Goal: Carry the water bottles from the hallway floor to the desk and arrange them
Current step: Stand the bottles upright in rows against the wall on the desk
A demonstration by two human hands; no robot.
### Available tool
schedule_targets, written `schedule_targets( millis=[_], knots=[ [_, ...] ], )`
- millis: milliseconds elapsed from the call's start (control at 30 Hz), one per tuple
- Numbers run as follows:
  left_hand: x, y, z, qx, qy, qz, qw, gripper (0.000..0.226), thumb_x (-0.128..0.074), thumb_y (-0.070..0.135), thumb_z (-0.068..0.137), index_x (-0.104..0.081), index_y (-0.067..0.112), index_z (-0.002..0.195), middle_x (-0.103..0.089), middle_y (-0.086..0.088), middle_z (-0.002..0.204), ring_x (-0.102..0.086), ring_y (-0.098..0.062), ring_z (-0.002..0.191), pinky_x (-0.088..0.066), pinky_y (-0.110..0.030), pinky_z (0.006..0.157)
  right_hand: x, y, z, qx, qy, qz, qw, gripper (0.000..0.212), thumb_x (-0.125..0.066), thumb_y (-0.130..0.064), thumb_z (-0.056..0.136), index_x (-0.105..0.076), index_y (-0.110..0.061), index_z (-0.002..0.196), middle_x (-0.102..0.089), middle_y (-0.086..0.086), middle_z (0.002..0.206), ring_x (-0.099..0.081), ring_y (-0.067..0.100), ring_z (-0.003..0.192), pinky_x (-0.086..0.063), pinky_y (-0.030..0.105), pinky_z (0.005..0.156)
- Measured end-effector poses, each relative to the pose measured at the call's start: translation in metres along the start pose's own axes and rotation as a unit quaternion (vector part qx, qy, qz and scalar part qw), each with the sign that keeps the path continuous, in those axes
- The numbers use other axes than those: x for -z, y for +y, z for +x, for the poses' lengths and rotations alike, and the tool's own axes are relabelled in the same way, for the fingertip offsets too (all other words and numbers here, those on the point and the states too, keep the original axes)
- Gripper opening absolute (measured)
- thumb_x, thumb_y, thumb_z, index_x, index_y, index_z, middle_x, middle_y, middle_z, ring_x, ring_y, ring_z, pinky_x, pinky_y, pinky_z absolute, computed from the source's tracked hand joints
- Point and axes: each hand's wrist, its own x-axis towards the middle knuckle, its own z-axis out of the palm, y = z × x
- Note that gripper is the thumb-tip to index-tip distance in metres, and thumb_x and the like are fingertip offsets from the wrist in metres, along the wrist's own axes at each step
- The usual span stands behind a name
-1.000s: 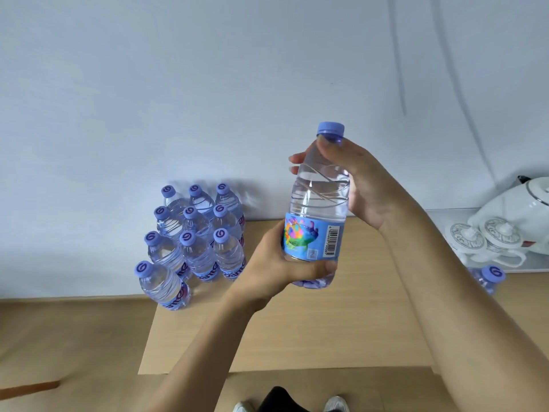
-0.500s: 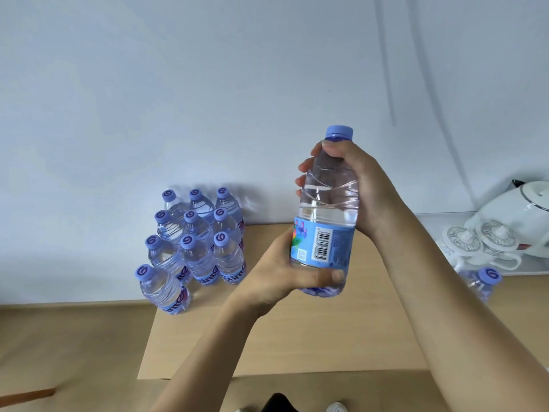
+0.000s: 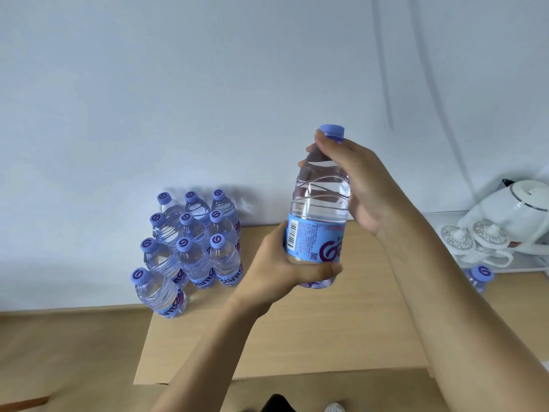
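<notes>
There is just the one view, worn on the person's head — it looks forward and steeply down over the light wooden desk top [image 3: 297, 337], facing the pale blue-white wall [image 3: 178, 84] behind the desk. It sits close: both forearms rise from the bottom edge above the desk — and the wide lens bends the desk's near edge, with shoes showing below that edge.

Forearms [image 3: 463, 307] bare, no sleeves; white shoe [image 3: 334, 407]; dark trouser leg [image 3: 277, 403].

Count: 12 clear plastic water bottles with purple caps [image 3: 190, 251], 1 white kettle [image 3: 511, 215], 2 white patterned ceramic lids [image 3: 472, 239], 2 hands.
</notes>
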Motion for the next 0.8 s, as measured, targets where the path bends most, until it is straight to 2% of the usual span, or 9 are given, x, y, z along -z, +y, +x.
schedule_targets(
  millis=[67,167,300,400,467,533,633,733,800],
  knots=[
    [0.005,0.003,-0.002,-0.004,-0.017,-0.014,1.000,0.035,-0.084,0.018,0.063,-0.064,0.013,0.091,-0.069,-0.010,0.080,-0.062,-0.025,0.070,-0.049,-0.040,0.062,0.005,0.000,0.000,0.003,-0.054,0.030,0.998,0.023,-0.062,-0.039,0.089,-0.067,-0.018,0.084,-0.071,0.008,0.088,-0.067,0.024,0.085,-0.053,0.039,0.080],
    [0.008,0.004,-0.002,-0.003,-0.060,-0.040,0.997,0.049,-0.082,0.018,0.065,-0.064,0.004,0.108,-0.068,-0.023,0.103,-0.066,-0.042,0.097,-0.052,-0.057,0.086,0.005,0.004,-0.002,-0.012,-0.086,0.119,0.989,0.027,-0.056,-0.038,0.091,-0.065,-0.014,0.099,-0.072,0.011,0.102,-0.069,0.032,0.099,-0.054,0.047,0.088],
    [0.006,0.001,-0.001,0.004,-0.082,-0.061,0.995,0.058,-0.081,0.019,0.066,-0.060,0.002,0.117,-0.063,-0.026,0.118,-0.060,-0.049,0.109,-0.046,-0.068,0.093,-0.004,0.006,-0.002,-0.013,-0.069,0.140,0.988,0.020,-0.060,-0.032,0.088,-0.065,-0.013,0.090,-0.072,0.011,0.090,-0.072,0.031,0.084,-0.059,0.043,0.076],
    [0.006,0.003,0.000,0.008,-0.081,-0.070,0.994,0.053,-0.080,0.017,0.069,-0.060,0.003,0.117,-0.067,-0.022,0.112,-0.064,-0.044,0.104,-0.053,-0.059,0.088,-0.007,0.003,0.000,-0.010,-0.024,0.112,0.993,0.020,-0.066,-0.031,0.085,-0.063,-0.011,0.087,-0.071,0.011,0.082,-0.071,0.030,0.074,-0.059,0.039,0.070],
    [0.006,0.006,0.001,0.001,-0.069,-0.040,0.997,0.047,-0.080,0.015,0.070,-0.059,0.002,0.110,-0.067,-0.019,0.095,-0.066,-0.034,0.083,-0.056,-0.040,0.068,-0.010,0.003,0.001,0.007,0.010,0.080,0.997,0.018,-0.068,-0.028,0.085,-0.062,-0.011,0.086,-0.071,0.011,0.078,-0.070,0.030,0.071,-0.058,0.037,0.066],
    [0.003,0.007,0.000,0.000,-0.059,-0.030,0.998,0.044,-0.081,0.011,0.070,-0.056,0.000,0.105,-0.063,-0.019,0.081,-0.057,-0.026,0.067,-0.046,-0.027,0.053,-0.014,0.005,0.001,0.024,0.043,0.045,0.998,0.017,-0.070,-0.027,0.085,-0.062,-0.012,0.084,-0.070,0.010,0.076,-0.069,0.028,0.070,-0.057,0.035,0.062],
    [0.001,0.006,0.000,-0.003,-0.016,-0.004,1.000,0.055,-0.086,0.010,0.065,-0.054,0.001,0.110,-0.065,-0.016,0.080,-0.058,-0.026,0.064,-0.047,-0.029,0.053,-0.020,0.008,0.000,0.042,0.096,0.016,0.994,0.019,-0.071,-0.028,0.087,-0.061,-0.013,0.080,-0.069,0.007,0.072,-0.068,0.023,0.066,-0.057,0.035,0.058],
    [0.000,0.004,0.000,-0.016,0.038,0.052,0.998,0.061,-0.090,0.013,0.060,-0.057,0.007,0.111,-0.070,-0.013,0.091,-0.069,-0.029,0.078,-0.059,-0.041,0.064,-0.027,0.013,0.000,0.063,0.143,-0.041,0.987,0.028,-0.071,-0.039,0.086,-0.061,-0.014,0.082,-0.069,0.011,0.080,-0.070,0.035,0.079,-0.060,0.052,0.077],
    [0.000,0.001,-0.002,-0.019,0.068,0.067,0.995,0.058,-0.091,0.015,0.058,-0.059,0.011,0.106,-0.072,-0.007,0.090,-0.071,-0.025,0.080,-0.060,-0.036,0.065,-0.029,0.015,-0.001,0.063,0.146,-0.060,0.985,0.031,-0.071,-0.044,0.085,-0.060,-0.015,0.083,-0.069,0.012,0.084,-0.070,0.036,0.086,-0.058,0.055,0.082]
  ],
)
